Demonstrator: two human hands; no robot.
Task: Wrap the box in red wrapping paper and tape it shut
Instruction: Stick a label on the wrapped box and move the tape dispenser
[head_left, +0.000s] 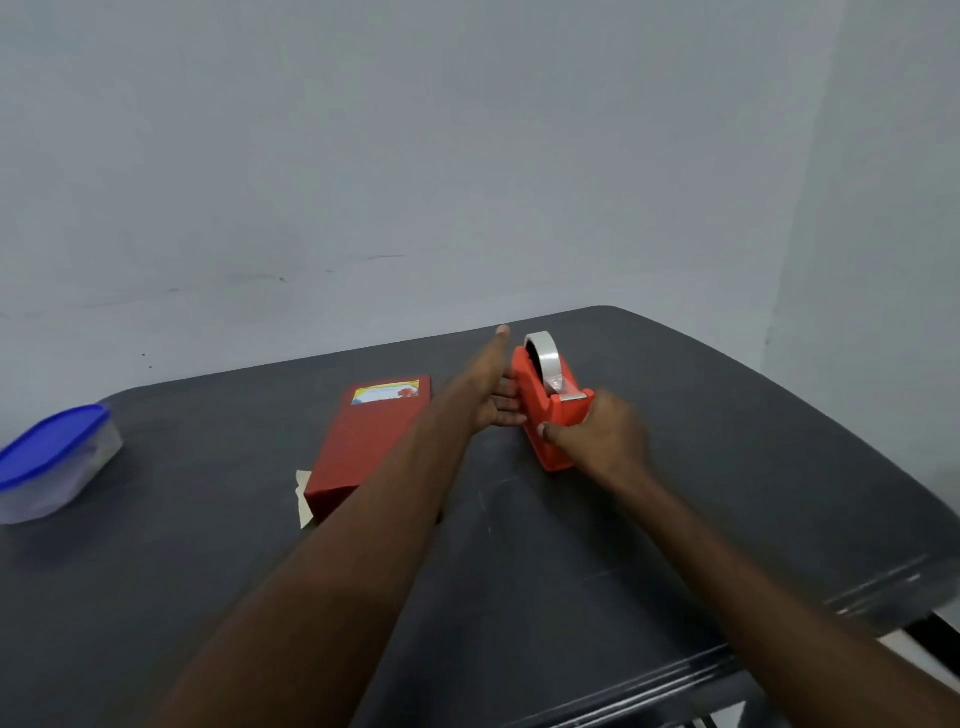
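The box (366, 441), covered in red wrapping paper with a colourful label strip at its far end, lies flat on the dark table (208, 545); a pale paper edge sticks out at its near left corner. To its right stands an orange tape dispenser (548, 415) holding a roll of clear tape (543, 356). My left hand (491, 387) touches the dispenser's left side with straight fingers, thumb raised. My right hand (597, 436), slightly blurred, grips the dispenser's near end by the cutter. My left forearm crosses over the box's near right part.
A clear plastic container with a blue lid (52, 462) sits at the table's left edge. A grey wall rises behind the table. The table's right edge and front right corner (883, 587) are close to my right arm.
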